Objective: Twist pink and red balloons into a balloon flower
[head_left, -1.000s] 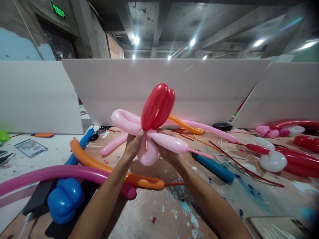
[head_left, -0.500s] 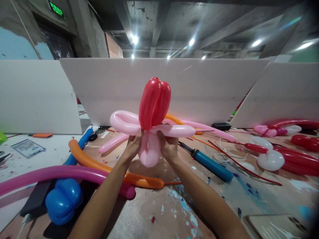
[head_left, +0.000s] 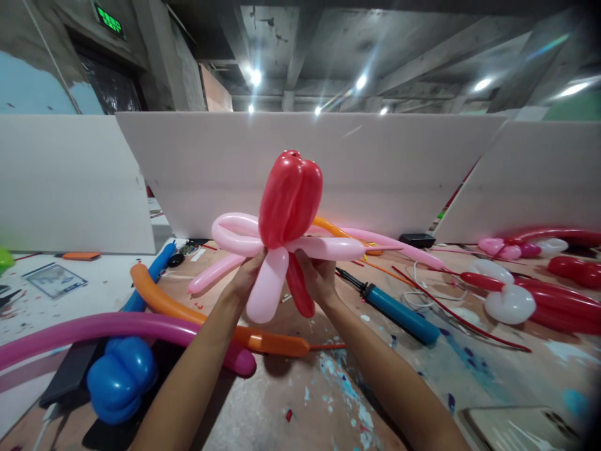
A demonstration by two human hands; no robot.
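A balloon figure is held up above the table, with a red bulb [head_left: 288, 200] on top and pale pink loops [head_left: 235, 233] spreading from its middle. One pink loop [head_left: 267, 285] hangs down beside a red balloon section [head_left: 300, 288]. My left hand [head_left: 248, 272] grips the figure's middle from the left, just under the red bulb. On the other side my right hand [head_left: 317, 275] grips it below the right pink section [head_left: 333, 247], thumb near the red section. The fingertips of both hands are partly hidden behind the balloons.
Orange [head_left: 277, 341] and magenta [head_left: 141, 326] balloons lie left of centre, near a blue balloon cluster [head_left: 122, 379]. A teal hand pump [head_left: 399, 313] lies right, with a phone [head_left: 516, 429] nearer. Red and white balloons [head_left: 509, 304] are far right. White panels [head_left: 305, 175] stand behind.
The balloon figure has turned slightly in my hands. Its lower pink loop has swung left and looks narrower, and a red section now shows beside it.
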